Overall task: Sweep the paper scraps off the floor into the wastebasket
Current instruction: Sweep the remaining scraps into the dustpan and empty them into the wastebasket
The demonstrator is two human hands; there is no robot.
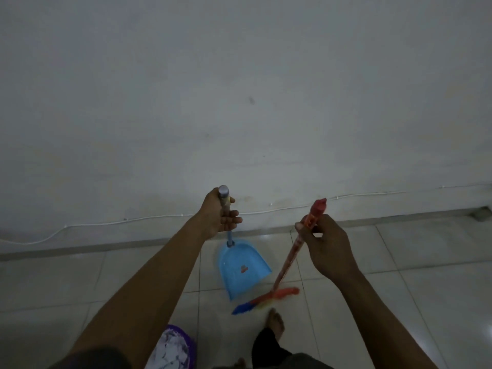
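Note:
My left hand [217,214] grips the top of the long handle of a light blue dustpan [242,267], whose pan rests on the tiled floor near the wall, open edge toward me. My right hand [327,243] holds the upper end of a red broom [286,265]. The broom's red, yellow and blue bristle head lies just in front of the pan's lip and looks blurred. A purple wastebasket [190,342] full of white paper scraps stands at the bottom, partly hidden behind my left arm. No loose scraps show on the floor.
A pale wall fills the upper half, with a thin white cable [133,219] clipped along its base. Glossy beige floor tiles [399,262] spread left and right. My bare foot [275,322] stands just behind the broom head.

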